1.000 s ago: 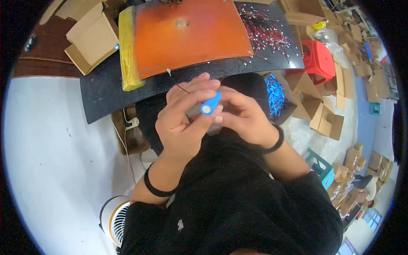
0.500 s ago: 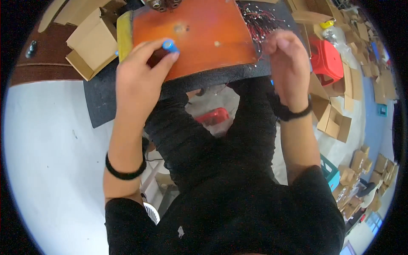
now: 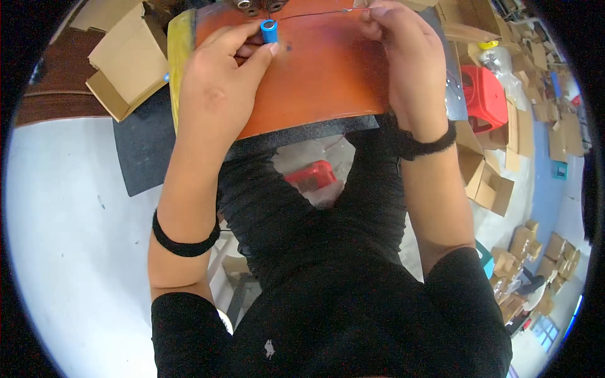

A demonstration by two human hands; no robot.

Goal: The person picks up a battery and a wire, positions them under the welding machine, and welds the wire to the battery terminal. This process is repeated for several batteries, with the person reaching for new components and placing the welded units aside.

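Observation:
Between the thumb and fingers of my left hand point(image 3: 220, 88) is a small blue cylindrical battery cell point(image 3: 270, 35), one round end turned up toward me. My right hand point(image 3: 413, 69) pinches a thin dark red wire point(image 3: 315, 14) with a small shiny piece on it near my fingertips. The wire runs leftward to just beside the cell's top; whether it touches the cell I cannot tell. Just beyond the cell stand the metal fittings of a machine point(image 3: 255, 6), cut off by the top edge. Both hands are above an orange board point(image 3: 321, 82).
A yellow strip point(image 3: 179, 69) edges the board's left side. An open cardboard box point(image 3: 129, 63) sits at the far left. On the right are a red plastic stool point(image 3: 484, 97) and several cardboard boxes point(image 3: 491, 186). Black matting point(image 3: 142, 148) lies under the board.
My left hand has moved the cell away from me and slightly right, close to the machine. My right hand has moved up and left from beside the wire pile, and a stretched wire now shows.

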